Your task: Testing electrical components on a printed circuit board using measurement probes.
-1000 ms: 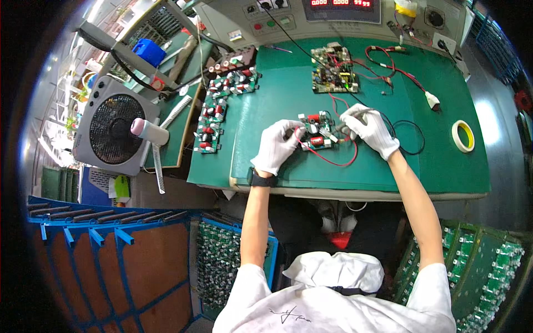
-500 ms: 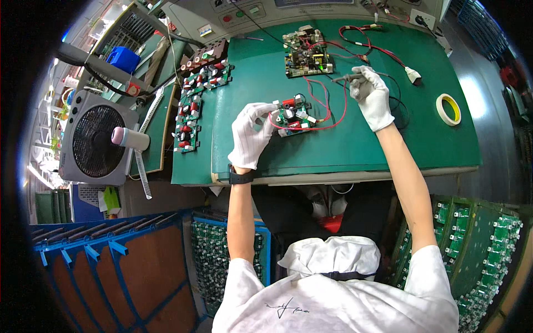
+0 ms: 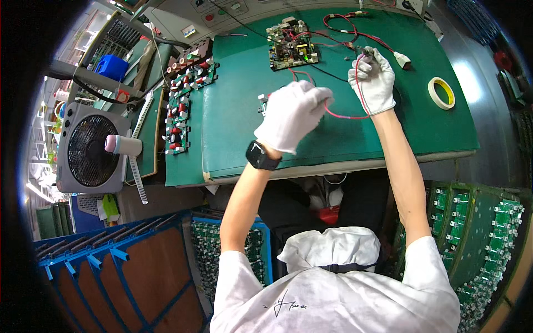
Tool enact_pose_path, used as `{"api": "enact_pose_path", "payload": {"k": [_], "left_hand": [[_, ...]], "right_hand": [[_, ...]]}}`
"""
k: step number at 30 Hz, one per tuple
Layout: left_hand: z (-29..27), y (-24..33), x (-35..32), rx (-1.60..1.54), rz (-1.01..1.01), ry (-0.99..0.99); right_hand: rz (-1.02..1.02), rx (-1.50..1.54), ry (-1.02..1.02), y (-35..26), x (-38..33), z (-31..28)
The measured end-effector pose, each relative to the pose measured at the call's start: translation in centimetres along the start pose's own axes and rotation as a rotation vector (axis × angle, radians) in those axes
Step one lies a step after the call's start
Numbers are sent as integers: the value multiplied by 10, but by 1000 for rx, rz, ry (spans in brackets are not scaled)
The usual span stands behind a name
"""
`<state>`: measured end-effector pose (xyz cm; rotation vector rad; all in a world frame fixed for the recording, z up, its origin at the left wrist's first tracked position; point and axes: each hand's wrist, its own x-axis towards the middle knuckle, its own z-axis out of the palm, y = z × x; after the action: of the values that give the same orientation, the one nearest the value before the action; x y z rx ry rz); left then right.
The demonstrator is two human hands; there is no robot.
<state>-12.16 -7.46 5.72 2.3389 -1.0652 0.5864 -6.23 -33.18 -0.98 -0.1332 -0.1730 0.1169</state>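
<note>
On the green table (image 3: 230, 125), left of the middle, there is room to slide between the row of little boards (image 3: 177, 111) and the left hand (image 3: 294, 114). A red wire (image 3: 347, 117) blocks the gap to the right hand (image 3: 375, 83). The big board (image 3: 290, 49) sticks up at top middle.

On the table (image 3: 233, 133), a row of circuit boards (image 3: 182, 107) lies at the left, a separate board (image 3: 291, 47) at the far side, the tape roll (image 3: 433, 95) at the right, and the wire (image 3: 348, 117) hangs between the left hand (image 3: 294, 115) and the right hand (image 3: 374, 83).
</note>
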Motion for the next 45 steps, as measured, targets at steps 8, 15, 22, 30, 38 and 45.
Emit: {"api": "enact_pose_path", "payload": {"k": [8, 15, 22, 30, 38, 45], "left_hand": [[-28, 25, -25, 358, 47, -253], [-79, -63, 11, 406, 179, -497], [-76, -71, 29, 396, 511, -605], [-96, -94, 26, 426, 375, -667], [-73, -110, 15, 271, 316, -646], [-53, -120, 20, -15, 148, -811]], "right_hand": [[-68, -65, -9, -15, 1, -7], [-45, -96, 30, -12, 4, -9], [-65, -83, 81, -11, 2, -7], [-54, -96, 64, -11, 4, -9], [-58, -121, 86, -8, 5, -6], [-57, -91, 93, -8, 6, -6]]}}
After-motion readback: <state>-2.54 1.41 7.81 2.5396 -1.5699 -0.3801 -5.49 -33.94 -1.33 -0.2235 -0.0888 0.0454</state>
